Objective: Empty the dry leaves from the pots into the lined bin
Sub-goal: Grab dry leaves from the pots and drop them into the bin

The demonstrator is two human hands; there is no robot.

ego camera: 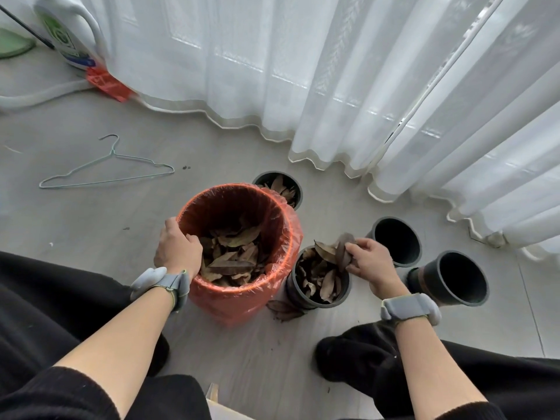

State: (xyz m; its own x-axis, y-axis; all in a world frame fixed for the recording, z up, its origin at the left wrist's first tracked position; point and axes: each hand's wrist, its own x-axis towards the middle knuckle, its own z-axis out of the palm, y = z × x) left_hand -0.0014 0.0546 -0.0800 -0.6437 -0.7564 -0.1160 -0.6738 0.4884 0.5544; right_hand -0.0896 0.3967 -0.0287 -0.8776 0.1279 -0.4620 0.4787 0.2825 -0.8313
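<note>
An orange bin lined with a clear bag stands on the floor, with brown dry leaves piled inside. My left hand grips its left rim, fingers curled over the edge. Right beside the bin stands a black pot full of dry leaves. My right hand pinches a few of those leaves just above that pot's rim. Another black pot with leaves stands behind the bin. Two empty black pots are on the right, the nearer one tipped.
White curtains hang down to the floor behind and to the right. A wire hanger lies on the floor at the left, a large detergent bottle at the far left. A couple of fallen leaves lie by the bin's base.
</note>
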